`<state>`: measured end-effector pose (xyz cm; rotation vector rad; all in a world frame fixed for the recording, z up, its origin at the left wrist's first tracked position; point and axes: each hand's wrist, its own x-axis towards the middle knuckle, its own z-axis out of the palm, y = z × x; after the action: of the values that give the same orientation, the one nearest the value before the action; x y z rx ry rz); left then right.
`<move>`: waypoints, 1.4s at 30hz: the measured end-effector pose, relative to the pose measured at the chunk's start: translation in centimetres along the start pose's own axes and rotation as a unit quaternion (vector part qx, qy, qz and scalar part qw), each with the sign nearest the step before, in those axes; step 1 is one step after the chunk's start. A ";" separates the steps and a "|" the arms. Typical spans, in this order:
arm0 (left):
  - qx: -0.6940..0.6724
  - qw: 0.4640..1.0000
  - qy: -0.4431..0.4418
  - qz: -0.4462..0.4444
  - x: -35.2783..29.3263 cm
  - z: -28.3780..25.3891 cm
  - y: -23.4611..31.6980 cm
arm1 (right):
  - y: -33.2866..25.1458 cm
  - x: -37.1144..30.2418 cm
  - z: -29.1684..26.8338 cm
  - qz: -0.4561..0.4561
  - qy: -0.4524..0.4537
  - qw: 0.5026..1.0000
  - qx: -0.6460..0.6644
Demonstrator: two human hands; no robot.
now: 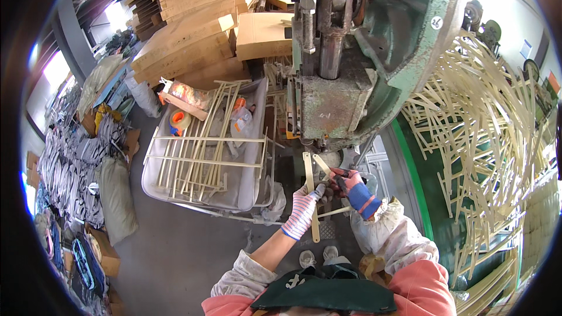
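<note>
My left hand (302, 210), in a striped glove, is closed around a long flat cream strip (308, 171) with small holes near its ends. The strip runs away from me, toward the foot of a green press (336, 108). Close by on the right, my right hand (352, 185), in a blue and red glove, has its fingers pinched on a second cream strip (321, 164). That strip slants, and its lower part is hidden by the fingers. Both far ends lie just below the press head, where the tool area is dark and hard to make out.
A white tub (253, 193) on a frame at left holds cream frames, a tape roll (180, 120) and plastic bags. Loose cream strips (468, 134) heap over a green surface at right. Cardboard boxes (193, 47) are stacked behind; a full sack (115, 199) stands at far left.
</note>
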<state>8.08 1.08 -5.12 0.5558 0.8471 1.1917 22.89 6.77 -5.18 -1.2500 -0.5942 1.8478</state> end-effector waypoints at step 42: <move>0.145 0.975 0.014 0.170 5.1 -3.8 -2.0 | 3.3 16.9 -5.5 -0.195 -0.255 0.933 -0.164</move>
<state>6.82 5.13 -10.31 0.9538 0.9826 1.3969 23.64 18.56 -18.88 -0.7548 -1.3794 1.7664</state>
